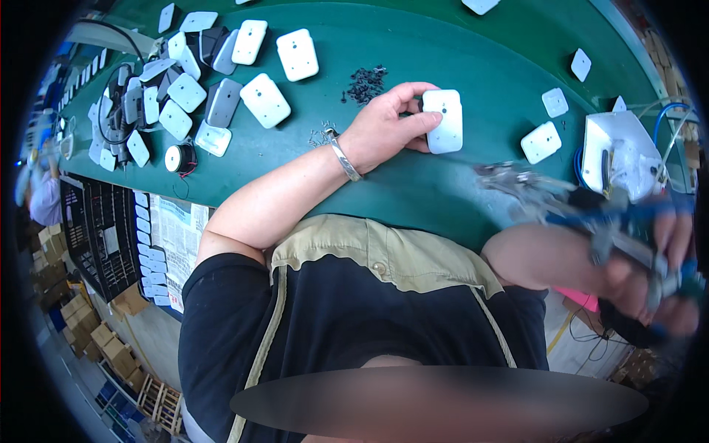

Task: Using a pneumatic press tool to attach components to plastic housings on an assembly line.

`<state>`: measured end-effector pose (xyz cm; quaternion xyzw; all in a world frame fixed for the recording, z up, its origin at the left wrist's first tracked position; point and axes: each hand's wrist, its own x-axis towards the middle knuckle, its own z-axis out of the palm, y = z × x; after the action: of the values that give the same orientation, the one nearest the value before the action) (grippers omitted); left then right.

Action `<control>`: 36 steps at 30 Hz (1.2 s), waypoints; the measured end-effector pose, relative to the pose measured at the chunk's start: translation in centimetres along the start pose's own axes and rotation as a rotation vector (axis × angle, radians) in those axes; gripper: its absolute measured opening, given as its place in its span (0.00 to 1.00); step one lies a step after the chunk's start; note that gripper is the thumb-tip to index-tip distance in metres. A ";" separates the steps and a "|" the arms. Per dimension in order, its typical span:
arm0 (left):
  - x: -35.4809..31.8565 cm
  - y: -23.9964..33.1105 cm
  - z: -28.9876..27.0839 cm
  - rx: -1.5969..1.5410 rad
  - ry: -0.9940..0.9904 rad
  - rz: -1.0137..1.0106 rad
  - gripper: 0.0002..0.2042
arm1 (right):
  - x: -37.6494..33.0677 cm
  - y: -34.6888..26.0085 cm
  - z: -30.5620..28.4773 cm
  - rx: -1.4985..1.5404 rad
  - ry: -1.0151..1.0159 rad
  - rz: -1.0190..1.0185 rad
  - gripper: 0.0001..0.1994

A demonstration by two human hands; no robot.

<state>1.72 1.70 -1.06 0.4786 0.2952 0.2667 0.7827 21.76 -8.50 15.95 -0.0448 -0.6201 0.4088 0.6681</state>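
Note:
My left hand (388, 125), with a bracelet at its wrist, holds a white rounded plastic cover (449, 133) above the green table. Thumb and fingers close on the cover's left edge, and small holes show in its face. Over at the right, my right hand (668, 295) is smeared by motion. Its fingers seem wrapped round a long metal tool (591, 214) with blue parts, whose tip points left toward the cover; the tool's exact kind is too blurred to tell. A heap of small black parts (367, 85) lies just beyond my left hand.
Many white covers (187, 92) are piled at the left, near a round part with red wires (179, 158). Loose screws (321, 135) lie by my left wrist. A white open box (609, 151) with hoses stands right, near a single cover (541, 142). A black crate (100, 236) is lower left.

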 end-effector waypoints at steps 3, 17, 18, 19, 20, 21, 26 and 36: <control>0.2 0.6 -0.3 -0.075 0.015 -0.015 0.18 | -0.8 -2.3 0.1 -0.172 -0.084 0.063 0.22; 3.5 6.6 -4.3 0.534 0.253 0.470 0.15 | -2.0 0.1 -0.3 -0.215 0.323 -0.042 0.36; 5.6 8.3 -6.7 0.774 0.350 0.533 0.16 | -2.1 0.3 0.0 -0.229 0.387 -0.056 0.35; 7.7 10.1 -9.1 1.017 0.452 0.595 0.16 | -2.0 0.4 0.3 -0.238 0.448 -0.072 0.34; 10.1 11.0 -11.6 1.006 0.520 0.447 0.18 | -1.9 0.5 0.3 -0.251 0.468 -0.073 0.34; 12.2 11.4 -13.9 0.991 0.585 0.303 0.19 | -1.7 0.6 0.3 -0.249 0.462 -0.091 0.34; 16.7 11.9 -20.2 1.422 0.529 -0.016 0.23 | -1.4 1.1 -0.1 -0.295 0.572 -0.108 0.34; 22.8 12.8 -14.2 1.406 0.144 0.038 0.29 | -0.8 2.0 -1.8 -0.273 0.526 -0.096 0.40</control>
<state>5.34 31.17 0.60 0.8570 0.4400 0.0575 0.2618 22.36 -6.87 13.74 -0.2093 -0.4764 0.2640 0.8122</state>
